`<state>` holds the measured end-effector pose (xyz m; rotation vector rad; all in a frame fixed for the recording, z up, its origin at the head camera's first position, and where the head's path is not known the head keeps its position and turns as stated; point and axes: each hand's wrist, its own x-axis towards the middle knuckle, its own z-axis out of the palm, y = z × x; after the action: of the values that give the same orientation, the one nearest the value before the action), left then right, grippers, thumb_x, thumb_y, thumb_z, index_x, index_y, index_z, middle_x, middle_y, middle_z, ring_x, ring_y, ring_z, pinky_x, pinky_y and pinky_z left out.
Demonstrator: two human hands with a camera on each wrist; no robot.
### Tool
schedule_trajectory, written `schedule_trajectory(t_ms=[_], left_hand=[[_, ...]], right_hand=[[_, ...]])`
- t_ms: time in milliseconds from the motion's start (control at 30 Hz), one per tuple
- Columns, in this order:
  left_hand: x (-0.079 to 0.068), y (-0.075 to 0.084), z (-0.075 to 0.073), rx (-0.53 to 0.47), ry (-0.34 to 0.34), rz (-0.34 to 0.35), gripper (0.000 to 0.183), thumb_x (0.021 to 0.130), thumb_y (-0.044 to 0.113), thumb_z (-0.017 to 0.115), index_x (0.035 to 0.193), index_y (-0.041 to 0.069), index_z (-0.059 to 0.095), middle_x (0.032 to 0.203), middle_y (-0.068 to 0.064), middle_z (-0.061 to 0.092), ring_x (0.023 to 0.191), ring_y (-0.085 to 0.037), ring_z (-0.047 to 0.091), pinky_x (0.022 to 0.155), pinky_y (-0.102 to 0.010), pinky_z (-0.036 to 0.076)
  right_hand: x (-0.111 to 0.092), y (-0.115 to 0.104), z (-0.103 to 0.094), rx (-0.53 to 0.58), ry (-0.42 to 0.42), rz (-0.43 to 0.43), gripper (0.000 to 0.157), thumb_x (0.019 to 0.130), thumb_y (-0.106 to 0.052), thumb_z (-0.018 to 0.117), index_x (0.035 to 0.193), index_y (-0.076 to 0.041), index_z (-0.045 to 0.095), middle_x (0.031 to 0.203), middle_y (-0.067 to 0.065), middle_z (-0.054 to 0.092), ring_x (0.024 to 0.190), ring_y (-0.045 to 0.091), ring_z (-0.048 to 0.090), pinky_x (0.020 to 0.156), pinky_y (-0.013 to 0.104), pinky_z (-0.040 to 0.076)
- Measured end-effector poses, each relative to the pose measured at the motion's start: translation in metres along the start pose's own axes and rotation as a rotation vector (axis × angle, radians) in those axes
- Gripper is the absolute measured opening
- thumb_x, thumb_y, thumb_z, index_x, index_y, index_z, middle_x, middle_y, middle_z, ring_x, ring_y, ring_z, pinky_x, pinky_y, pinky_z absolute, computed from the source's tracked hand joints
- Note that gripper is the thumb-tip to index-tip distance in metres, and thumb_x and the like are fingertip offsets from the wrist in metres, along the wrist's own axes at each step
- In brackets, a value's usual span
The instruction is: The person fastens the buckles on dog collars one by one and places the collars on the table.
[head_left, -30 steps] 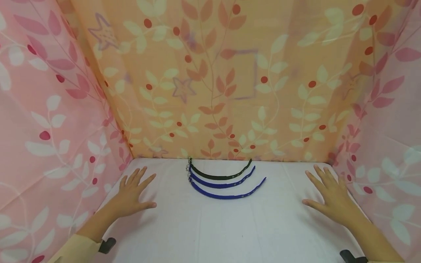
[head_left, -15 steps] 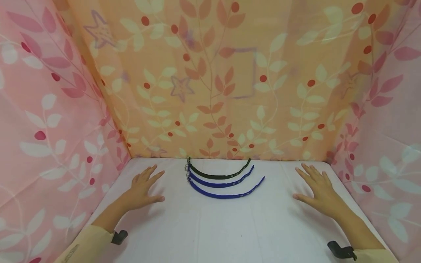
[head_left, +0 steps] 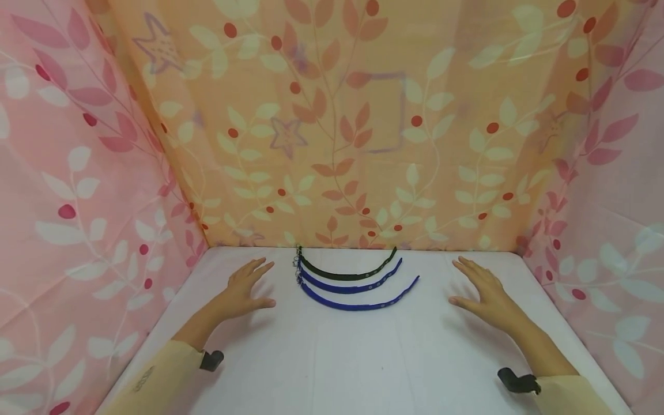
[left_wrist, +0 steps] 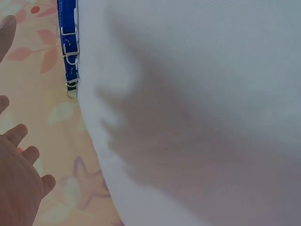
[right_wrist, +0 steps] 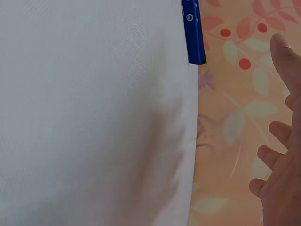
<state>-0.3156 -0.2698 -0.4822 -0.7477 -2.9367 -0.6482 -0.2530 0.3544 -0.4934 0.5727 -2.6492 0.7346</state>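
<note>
Three collars lie curved one before another on the white table. The farthest is a dark green collar (head_left: 337, 276); in front of it come a middle blue collar (head_left: 337, 289) and a nearest blue collar (head_left: 353, 307). Their metal buckles and rings gather at the left ends, and eyelets dot the right ends. My left hand (head_left: 241, 294) hovers left of the buckle ends, fingers spread and holding nothing. On the other side my right hand (head_left: 485, 291) hovers right of the strap tips, fingers extended and also holding nothing. Both cast shadows on the cloth.
A white cloth covers the table (head_left: 353, 369). An orange leaf-patterned curtain (head_left: 332, 127) stands right behind the collars. Pink patterned curtains, a left one (head_left: 98, 242) and a right one (head_left: 617, 230), flank the table. Dark wrist mounts stick out from both sleeves.
Both hands have moved inward toward the collars, the left one rightward and the right one leftward. The collars lie as before.
</note>
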Motion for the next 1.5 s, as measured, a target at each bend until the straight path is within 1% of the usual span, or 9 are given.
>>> schedule_trajectory(t_ms=[200,333,467,567,767,1000,1167,1367,1500], left_hand=[[0.012,0.000,0.006,-0.028,-0.006,-0.011,0.097,0.083,0.045,0.084,0.161,0.019,0.033,0.165,-0.018,0.029,0.151,-0.045,0.021,0.113,-0.076,0.015],[0.018,0.002,0.012,-0.041,-0.015,-0.002,0.092,0.084,0.043,0.083,0.159,0.017,0.036,0.163,-0.019,0.033,0.150,-0.046,0.024,0.113,-0.076,0.017],[0.024,0.008,0.018,-0.070,-0.045,-0.002,0.091,0.085,0.041,0.083,0.159,0.019,0.037,0.163,-0.018,0.033,0.150,-0.046,0.024,0.114,-0.075,0.017],[0.029,0.010,0.023,-0.081,-0.064,-0.006,0.091,0.085,0.042,0.084,0.160,0.020,0.036,0.164,-0.018,0.033,0.151,-0.045,0.023,0.114,-0.075,0.017],[0.040,0.008,0.029,-0.101,-0.093,-0.018,0.089,0.085,0.040,0.084,0.159,0.021,0.038,0.164,-0.016,0.033,0.151,-0.044,0.023,0.114,-0.075,0.017],[0.050,0.005,0.037,-0.130,-0.096,-0.019,0.087,0.085,0.034,0.085,0.157,0.015,0.041,0.162,-0.016,0.037,0.149,-0.045,0.027,0.114,-0.075,0.019],[0.057,0.004,0.044,-0.129,-0.107,-0.035,0.086,0.085,0.033,0.085,0.157,0.017,0.041,0.162,-0.014,0.037,0.150,-0.044,0.027,0.115,-0.072,0.020],[0.062,0.004,0.048,-0.117,-0.117,-0.026,0.083,0.084,0.031,0.085,0.154,0.016,0.045,0.158,-0.019,0.041,0.146,-0.048,0.032,0.112,-0.074,0.024],[0.067,0.006,0.051,-0.083,-0.120,-0.027,0.079,0.085,0.033,0.085,0.153,0.018,0.048,0.156,-0.018,0.044,0.145,-0.045,0.035,0.113,-0.070,0.026]], right_hand=[[0.007,0.002,0.007,0.050,0.007,0.005,0.086,0.086,-0.034,0.084,0.158,-0.018,0.040,0.162,0.023,0.035,0.144,0.055,0.028,0.110,0.079,0.015],[0.013,0.004,0.013,0.074,-0.002,0.007,0.085,0.085,-0.034,0.084,0.157,-0.018,0.042,0.161,0.022,0.036,0.144,0.054,0.029,0.107,0.080,0.021],[0.019,0.006,0.019,0.094,-0.014,0.011,0.083,0.085,-0.035,0.085,0.155,-0.016,0.044,0.161,0.020,0.037,0.145,0.052,0.030,0.107,0.078,0.024],[0.024,0.006,0.024,0.119,-0.028,0.021,0.082,0.086,-0.035,0.084,0.155,-0.015,0.045,0.161,0.020,0.037,0.146,0.051,0.030,0.108,0.077,0.025],[0.034,0.008,0.034,0.170,-0.051,0.029,0.079,0.085,-0.033,0.085,0.151,-0.007,0.048,0.160,0.022,0.038,0.147,0.051,0.029,0.111,0.076,0.024],[0.042,0.011,0.046,0.224,-0.098,0.076,0.076,0.085,-0.032,0.085,0.148,-0.006,0.051,0.159,0.021,0.040,0.148,0.050,0.028,0.114,0.073,0.022],[0.047,0.013,0.053,0.269,-0.125,0.095,0.073,0.086,-0.030,0.084,0.147,-0.003,0.053,0.158,0.020,0.042,0.149,0.048,0.028,0.117,0.071,0.019],[0.052,0.011,0.061,0.242,-0.148,0.087,0.069,0.087,-0.027,0.084,0.144,-0.002,0.055,0.156,0.022,0.045,0.147,0.049,0.031,0.116,0.071,0.021],[0.056,0.010,0.064,0.238,-0.164,0.109,0.065,0.087,-0.023,0.083,0.144,-0.004,0.056,0.154,0.020,0.048,0.146,0.047,0.034,0.117,0.068,0.022]])
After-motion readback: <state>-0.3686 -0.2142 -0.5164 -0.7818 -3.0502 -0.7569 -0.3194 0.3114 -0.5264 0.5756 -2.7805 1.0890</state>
